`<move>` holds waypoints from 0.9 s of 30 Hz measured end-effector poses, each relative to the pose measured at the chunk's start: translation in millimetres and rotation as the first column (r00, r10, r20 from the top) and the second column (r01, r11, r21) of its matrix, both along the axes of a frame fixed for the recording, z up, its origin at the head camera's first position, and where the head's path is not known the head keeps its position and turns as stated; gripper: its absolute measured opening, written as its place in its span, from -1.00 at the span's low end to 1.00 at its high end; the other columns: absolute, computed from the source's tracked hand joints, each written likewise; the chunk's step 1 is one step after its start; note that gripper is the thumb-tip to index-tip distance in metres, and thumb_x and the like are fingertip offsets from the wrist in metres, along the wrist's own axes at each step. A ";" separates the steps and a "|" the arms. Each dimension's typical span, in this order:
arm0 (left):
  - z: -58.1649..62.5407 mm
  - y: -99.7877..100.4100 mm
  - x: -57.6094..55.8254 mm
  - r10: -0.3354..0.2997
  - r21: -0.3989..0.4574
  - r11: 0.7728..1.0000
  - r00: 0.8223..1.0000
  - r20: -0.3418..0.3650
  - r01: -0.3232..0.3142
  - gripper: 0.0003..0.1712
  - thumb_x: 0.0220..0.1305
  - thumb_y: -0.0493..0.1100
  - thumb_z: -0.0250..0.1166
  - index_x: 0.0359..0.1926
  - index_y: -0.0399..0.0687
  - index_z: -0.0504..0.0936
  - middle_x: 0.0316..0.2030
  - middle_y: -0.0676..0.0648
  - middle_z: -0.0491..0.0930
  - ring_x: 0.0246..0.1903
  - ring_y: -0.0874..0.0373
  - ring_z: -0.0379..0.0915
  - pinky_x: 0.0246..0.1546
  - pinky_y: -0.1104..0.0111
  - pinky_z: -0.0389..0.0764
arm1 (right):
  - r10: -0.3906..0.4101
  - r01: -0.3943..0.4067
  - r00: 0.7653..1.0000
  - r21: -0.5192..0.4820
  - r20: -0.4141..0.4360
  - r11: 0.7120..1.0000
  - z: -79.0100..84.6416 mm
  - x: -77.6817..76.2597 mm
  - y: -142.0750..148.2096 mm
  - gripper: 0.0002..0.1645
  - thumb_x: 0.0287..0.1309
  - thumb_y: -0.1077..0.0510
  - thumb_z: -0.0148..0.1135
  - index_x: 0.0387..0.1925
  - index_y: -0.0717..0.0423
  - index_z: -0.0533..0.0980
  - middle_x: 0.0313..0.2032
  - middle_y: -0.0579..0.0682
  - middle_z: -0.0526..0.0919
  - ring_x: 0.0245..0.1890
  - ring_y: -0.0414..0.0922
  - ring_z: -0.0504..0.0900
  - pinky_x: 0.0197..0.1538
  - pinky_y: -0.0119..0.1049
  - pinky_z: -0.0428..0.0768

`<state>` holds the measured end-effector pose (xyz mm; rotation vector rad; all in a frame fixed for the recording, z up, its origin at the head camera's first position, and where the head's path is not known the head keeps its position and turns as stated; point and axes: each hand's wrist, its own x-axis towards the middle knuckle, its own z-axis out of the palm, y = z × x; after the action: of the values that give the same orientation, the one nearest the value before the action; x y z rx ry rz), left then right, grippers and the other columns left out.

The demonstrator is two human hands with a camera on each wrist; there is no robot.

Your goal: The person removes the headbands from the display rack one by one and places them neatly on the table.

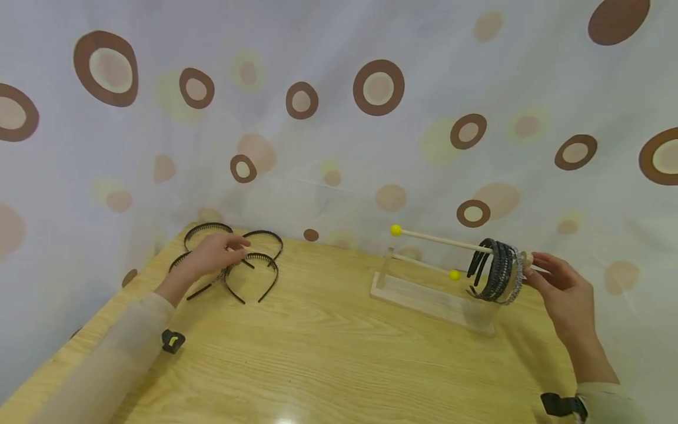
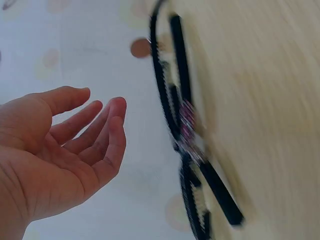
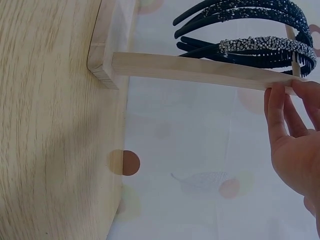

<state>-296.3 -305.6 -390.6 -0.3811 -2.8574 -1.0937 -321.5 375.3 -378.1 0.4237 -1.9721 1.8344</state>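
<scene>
Several dark headbands lie on the table's far left. Above them is my left hand, fingers loosely bent. In the left wrist view this hand holds nothing and stands apart from the blurred headbands. At the right is a wooden stand with two yellow-tipped rods. Dark and silver glittery headbands hang on its upper rod. My right hand pinches the top of the stand's right post, as the right wrist view shows; some of its fingers are hidden in the head view.
Under everything is a light wood-grain table. Right behind it hangs a pale cloth with brown ring patterns. The stand's upper rod ends in a yellow ball, the lower one in another yellow ball, both pointing into the open side.
</scene>
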 end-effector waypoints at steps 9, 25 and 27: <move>10.8 108.6 -1.7 -0.136 0.145 0.978 0.987 -0.091 0.148 -0.62 0.51 -0.09 0.21 0.25 -0.08 0.59 -0.03 -0.10 0.66 -0.22 0.03 0.66 -0.28 0.19 0.67 | -0.022 0.021 1.000 0.071 0.020 0.997 8.6 -4.8 2.0 -0.43 0.27 0.35 0.36 0.30 0.33 0.47 0.01 -0.13 0.68 -0.10 -0.31 0.69 -0.11 -0.56 0.59; 25.5 307.8 -8.3 -0.410 0.146 0.881 0.879 -0.244 0.451 -0.62 0.46 -0.11 0.27 0.23 -0.06 0.57 -0.08 0.09 0.64 -0.07 0.30 0.52 -0.03 0.49 0.53 | -0.039 0.038 0.999 0.045 0.024 0.998 1.2 1.3 -2.4 -0.45 0.27 0.34 0.37 0.28 0.30 0.49 0.01 -0.09 0.67 -0.11 -0.29 0.71 -0.11 -0.54 0.60; 28.3 325.6 -9.5 -0.403 0.164 0.877 0.876 -0.264 0.452 -0.62 0.46 -0.10 0.28 0.23 -0.04 0.58 -0.08 0.11 0.64 -0.08 0.33 0.52 -0.05 0.53 0.51 | -0.048 0.048 0.999 0.044 0.020 0.998 0.7 1.3 -2.2 -0.44 0.27 0.33 0.38 0.28 0.32 0.49 0.01 -0.09 0.67 -0.10 -0.29 0.70 -0.11 -0.54 0.61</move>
<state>-305.9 20.0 -362.4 -1.0885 -2.4765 -1.3173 -320.2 373.2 -377.4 0.3686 -2.0219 1.7761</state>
